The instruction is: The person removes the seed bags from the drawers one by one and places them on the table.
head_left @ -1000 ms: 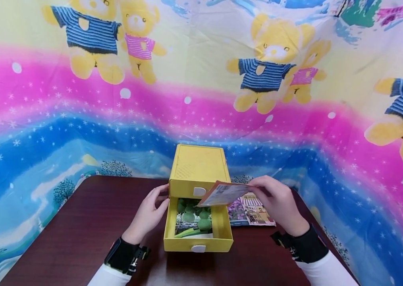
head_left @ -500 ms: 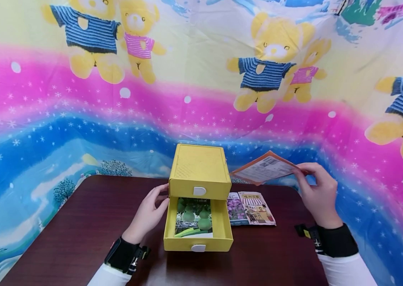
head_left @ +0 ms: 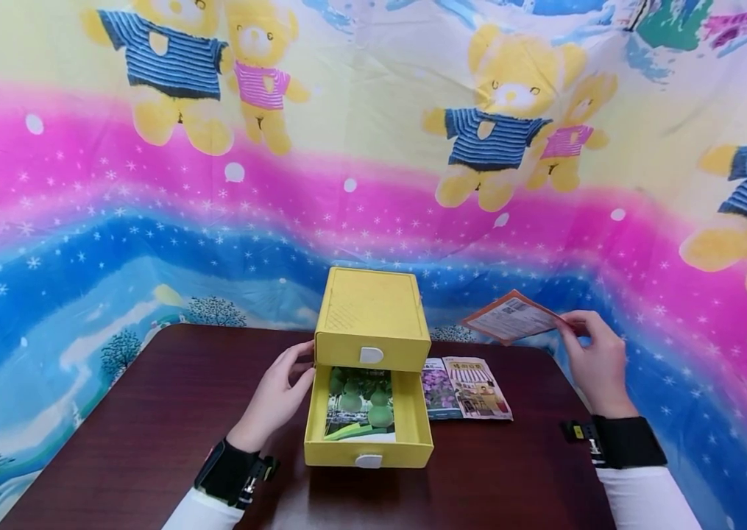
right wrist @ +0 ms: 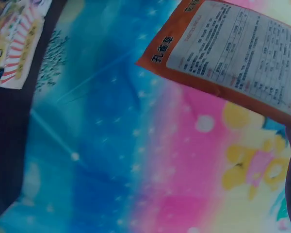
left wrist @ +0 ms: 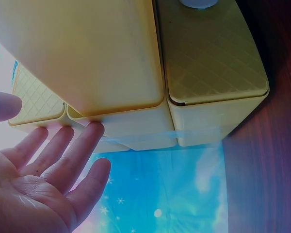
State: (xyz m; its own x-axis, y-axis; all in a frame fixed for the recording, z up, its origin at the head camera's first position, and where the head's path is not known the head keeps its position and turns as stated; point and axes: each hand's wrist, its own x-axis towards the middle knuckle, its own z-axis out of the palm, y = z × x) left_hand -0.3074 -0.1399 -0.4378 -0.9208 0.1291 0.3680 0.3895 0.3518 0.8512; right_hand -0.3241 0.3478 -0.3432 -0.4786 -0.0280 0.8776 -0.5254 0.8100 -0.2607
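Bench (head_left: 174, 442): dark red-brown wood grain, far corners rounded. Backdrop (head_left: 310, 177): hanging cloth beyond the far edge, banded cream, pink and blue, printed with bears and snowflakes.
Cabinet (head_left: 373, 302): yellow, near the middle of the bench's far edge; top drawer closed, pulled-out drawer (head_left: 402, 454) below it facing the near edge, green-fruit packet (head_left: 360, 405) inside.
Purple-flower packet (head_left: 439, 391) and awning packet (head_left: 479, 390): flat, side by side, between the cabinet and the bench's right edge.
Left hand (head_left: 277, 401): fingers extended at the cabinet's left side, gripping nothing; I cannot tell how firmly they touch.
Right hand (head_left: 597, 364): I have it pinching the orange packet (head_left: 512, 319) at its right corner, raised by the bench's far right corner.
Orange packet, attitude: tilted, white printed panel upward; I read its long axis as slanting, titled end aimed left and nearer, barcode end right and farther.
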